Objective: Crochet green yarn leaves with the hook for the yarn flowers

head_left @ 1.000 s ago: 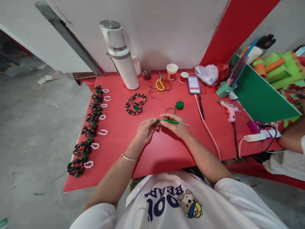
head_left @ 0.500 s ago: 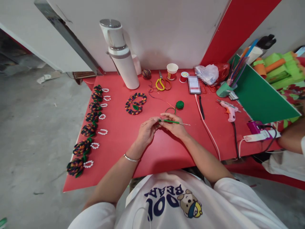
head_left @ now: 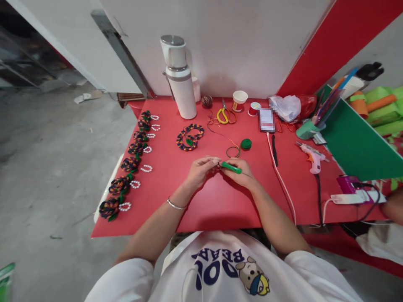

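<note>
Count on the worktop [head_left: 217, 201]: seven multicoloured yarn flowers [head_left: 129, 164] in one column along the left edge, with seven loops of white beads [head_left: 135, 184], one beside each flower. To the right of the column, one curled braided strip [head_left: 180, 142] with one green leaf [head_left: 189, 142] inside its curve. Along the back, from left to right: one flask [head_left: 185, 98], one multicoloured yarn ball [head_left: 207, 101], one pair of scissors [head_left: 222, 116], one paper cup [head_left: 239, 102], one thread spool [head_left: 253, 110] and one phone [head_left: 267, 120] with cable attached. At the right, one pen holder [head_left: 305, 130], one pink glue gun [head_left: 314, 162] and one power strip [head_left: 344, 199]. At the right border, one arm of another person [head_left: 396, 205].

Work position: two hands together over the middle of the worktop, near one green yarn ball [head_left: 246, 144]. Forearms extended forward and angled inward, elbows wide; one bracelet [head_left: 176, 204] on the left wrist. Left hand [head_left: 202, 172]: fingertips pinched, pointing toward the right; content of the pinch too small to tell. Right hand [head_left: 239, 179]: closed around one green-handled crochet hook [head_left: 231, 167], slanted across the hand, metal shaft toward the wrist. Contact between hands and worktop: impossible to tell.
</note>
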